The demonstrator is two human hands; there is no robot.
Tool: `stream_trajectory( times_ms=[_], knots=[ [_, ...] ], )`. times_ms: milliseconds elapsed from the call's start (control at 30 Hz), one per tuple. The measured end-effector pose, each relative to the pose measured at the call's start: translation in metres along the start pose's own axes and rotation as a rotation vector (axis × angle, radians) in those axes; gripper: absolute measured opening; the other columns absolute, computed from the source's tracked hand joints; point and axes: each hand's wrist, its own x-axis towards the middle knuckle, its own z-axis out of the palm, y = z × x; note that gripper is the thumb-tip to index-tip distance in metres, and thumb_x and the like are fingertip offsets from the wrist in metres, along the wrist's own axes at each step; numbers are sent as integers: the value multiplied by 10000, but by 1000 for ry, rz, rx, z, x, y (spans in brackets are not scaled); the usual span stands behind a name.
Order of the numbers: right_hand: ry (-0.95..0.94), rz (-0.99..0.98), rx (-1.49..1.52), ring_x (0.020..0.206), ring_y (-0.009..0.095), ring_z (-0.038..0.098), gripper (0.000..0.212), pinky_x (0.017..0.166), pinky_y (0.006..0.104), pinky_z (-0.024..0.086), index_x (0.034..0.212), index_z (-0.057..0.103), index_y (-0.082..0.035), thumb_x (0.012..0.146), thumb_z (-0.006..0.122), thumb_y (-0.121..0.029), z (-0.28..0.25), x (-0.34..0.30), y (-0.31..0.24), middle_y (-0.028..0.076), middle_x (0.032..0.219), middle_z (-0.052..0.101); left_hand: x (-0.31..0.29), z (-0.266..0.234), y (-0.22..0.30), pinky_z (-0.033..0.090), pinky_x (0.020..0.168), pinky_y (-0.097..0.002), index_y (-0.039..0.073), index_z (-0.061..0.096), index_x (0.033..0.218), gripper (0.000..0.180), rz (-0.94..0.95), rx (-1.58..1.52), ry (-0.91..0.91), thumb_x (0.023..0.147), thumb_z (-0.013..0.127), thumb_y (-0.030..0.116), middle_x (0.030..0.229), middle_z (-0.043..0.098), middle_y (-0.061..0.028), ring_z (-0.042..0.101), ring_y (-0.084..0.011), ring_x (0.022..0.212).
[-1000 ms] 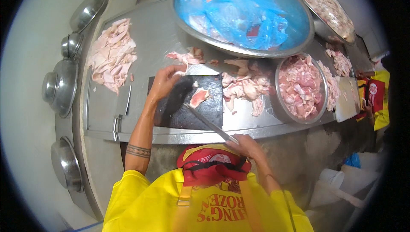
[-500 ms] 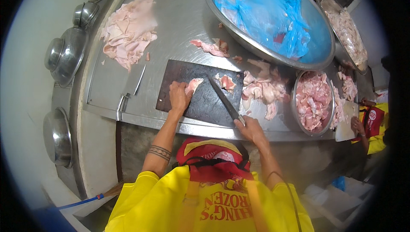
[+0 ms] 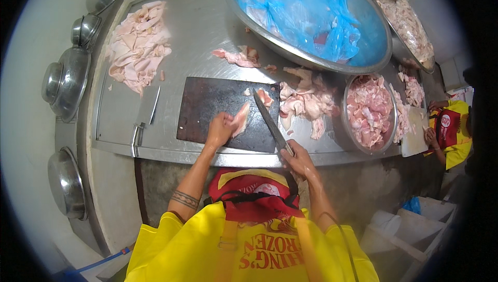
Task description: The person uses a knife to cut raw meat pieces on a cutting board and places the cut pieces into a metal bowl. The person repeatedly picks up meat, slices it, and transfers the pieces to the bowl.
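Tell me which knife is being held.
The long knife in the right hand, over the black board; the other knife lies on the table.

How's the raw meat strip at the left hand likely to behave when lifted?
The raw meat strip is probably floppy: similar pieces piled beside the dark board slump and fold. It looks light, being small next to the left hand. Its raw surface may be slippery.

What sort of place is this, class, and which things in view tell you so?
Probably a meat-preparation room: raw meat fills a round bowl and lies in piles on a metal table, and the right hand holds a long knife over a dark cutting board.
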Motion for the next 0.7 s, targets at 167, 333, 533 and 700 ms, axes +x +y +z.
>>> stream_trajectory(
  times_ms=[167, 333, 533, 700],
  knots=[
    [6, -32, -81, 533, 159, 613, 354, 476, 336, 484, 1253, 539, -45, 1032, 598, -315, 4, -1, 5, 81, 733, 638, -17, 14, -23, 556, 667, -340, -70, 661, 1110, 421, 58, 332, 215, 835, 821, 207, 767, 730, -133, 731, -211, 718],
    [37, -6, -115, 515, 188, 622, 406, 516, 375, 502, 1274, 518, -49, 1042, 572, -379, 10, -2, -2, 102, 666, 618, 3, 37, -8, 555, 695, -377, -103, 649, 1160, 530, 50, 311, 248, 827, 822, 271, 762, 711, -151, 715, -248, 721],
    [22, -54, -72, 495, 172, 594, 369, 490, 345, 482, 1273, 520, -67, 1060, 542, -368, -2, 0, -3, 73, 634, 595, -17, 57, 14, 580, 653, -331, -49, 644, 1194, 345, 63, -314, 92, 887, 736, 79, 837, 739, -190, 738, -184, 733],
    [-42, -49, 24, 496, 147, 573, 344, 480, 321, 466, 1274, 523, -80, 1064, 541, -352, -7, -5, 3, 54, 643, 585, -62, 55, -8, 568, 637, -370, -25, 694, 1109, 256, 194, 343, 75, 894, 717, 111, 810, 734, -165, 725, -245, 677]
  ],
)
